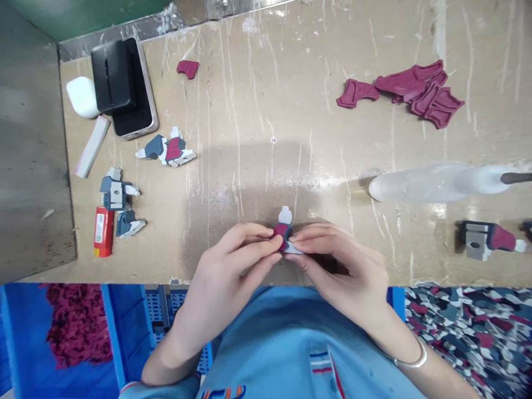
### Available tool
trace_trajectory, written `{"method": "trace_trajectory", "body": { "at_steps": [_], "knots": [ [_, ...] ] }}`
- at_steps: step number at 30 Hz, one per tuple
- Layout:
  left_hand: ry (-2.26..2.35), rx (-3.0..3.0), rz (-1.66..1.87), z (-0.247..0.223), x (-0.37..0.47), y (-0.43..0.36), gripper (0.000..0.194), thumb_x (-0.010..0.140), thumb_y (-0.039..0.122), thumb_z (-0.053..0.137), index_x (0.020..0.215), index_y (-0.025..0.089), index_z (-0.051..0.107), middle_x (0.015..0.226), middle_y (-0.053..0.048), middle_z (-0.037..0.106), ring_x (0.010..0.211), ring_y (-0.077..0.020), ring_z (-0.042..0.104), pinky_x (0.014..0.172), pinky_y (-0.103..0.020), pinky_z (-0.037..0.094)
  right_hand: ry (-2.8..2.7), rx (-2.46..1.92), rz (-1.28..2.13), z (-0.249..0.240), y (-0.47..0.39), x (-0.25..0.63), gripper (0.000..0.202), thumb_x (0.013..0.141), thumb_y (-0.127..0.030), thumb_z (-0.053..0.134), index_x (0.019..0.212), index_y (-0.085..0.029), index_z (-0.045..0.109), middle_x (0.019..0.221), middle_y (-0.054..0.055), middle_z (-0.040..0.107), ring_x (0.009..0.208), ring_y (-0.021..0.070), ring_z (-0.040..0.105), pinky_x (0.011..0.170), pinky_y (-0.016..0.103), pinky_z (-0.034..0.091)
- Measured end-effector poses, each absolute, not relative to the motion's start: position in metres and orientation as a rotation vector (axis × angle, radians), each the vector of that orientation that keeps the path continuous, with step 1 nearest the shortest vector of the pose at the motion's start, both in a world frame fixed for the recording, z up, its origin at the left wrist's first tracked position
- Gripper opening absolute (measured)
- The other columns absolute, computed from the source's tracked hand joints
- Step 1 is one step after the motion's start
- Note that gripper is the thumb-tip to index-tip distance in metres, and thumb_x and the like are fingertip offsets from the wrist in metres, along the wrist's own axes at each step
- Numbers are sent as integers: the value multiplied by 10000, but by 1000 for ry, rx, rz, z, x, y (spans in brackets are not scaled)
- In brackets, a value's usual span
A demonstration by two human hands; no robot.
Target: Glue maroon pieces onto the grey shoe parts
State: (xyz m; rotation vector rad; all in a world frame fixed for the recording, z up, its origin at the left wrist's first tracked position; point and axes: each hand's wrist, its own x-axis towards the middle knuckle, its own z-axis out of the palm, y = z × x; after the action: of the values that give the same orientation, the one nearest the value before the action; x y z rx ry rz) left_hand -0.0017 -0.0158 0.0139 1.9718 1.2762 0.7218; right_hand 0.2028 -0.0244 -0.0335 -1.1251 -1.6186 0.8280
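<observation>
We find the maroon, blue and white piece at lower centre of the frame, pinched between the fingertips of the left hand and the right hand. Loose maroon parts lie upper right; a translucent bottle lies at right; a red box, lower left.

Person is wearing lt. blue shirt; front is showing striped tab & partial orange/dk. blue lettering. L sleeve is bearing red/wht. trim. Silver-col. bangle is circling R wrist.
</observation>
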Motion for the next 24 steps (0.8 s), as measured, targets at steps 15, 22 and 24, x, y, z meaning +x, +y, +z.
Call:
{"method": "trace_trajectory", "body": {
  "at_steps": [15,22,24],
  "knots": [
    [1128,1028,1026,3,22,-22,274,954,228,881,1221,284,862,1180,-33,890,1035,-202,866,893,-248,713,-1384,-1057,890,-31,-35,202,353,951,-249,856,1276,-261,719,1124,64,775,1033,214,784,904,342,698],
    [1140,1341,1041,8,19,-27,438,949,99,831,1318,336,831,1234,-20,855,1094,-168,818,1007,-240,656,-1287,-1107,1239,-15,-26,205,212,980,-258,844,1180,-323,823,1055,14,831,947,184,809,838,286,694],
    [1144,1240,1066,9,22,-27,455,952,142,854,1360,336,803,1202,-17,861,1091,-170,825,1001,-240,662,-1265,-1125,1219,-13,-24,202,201,941,-257,887,1124,-331,850,1010,6,845,894,185,806,792,290,692]
  ]
}}
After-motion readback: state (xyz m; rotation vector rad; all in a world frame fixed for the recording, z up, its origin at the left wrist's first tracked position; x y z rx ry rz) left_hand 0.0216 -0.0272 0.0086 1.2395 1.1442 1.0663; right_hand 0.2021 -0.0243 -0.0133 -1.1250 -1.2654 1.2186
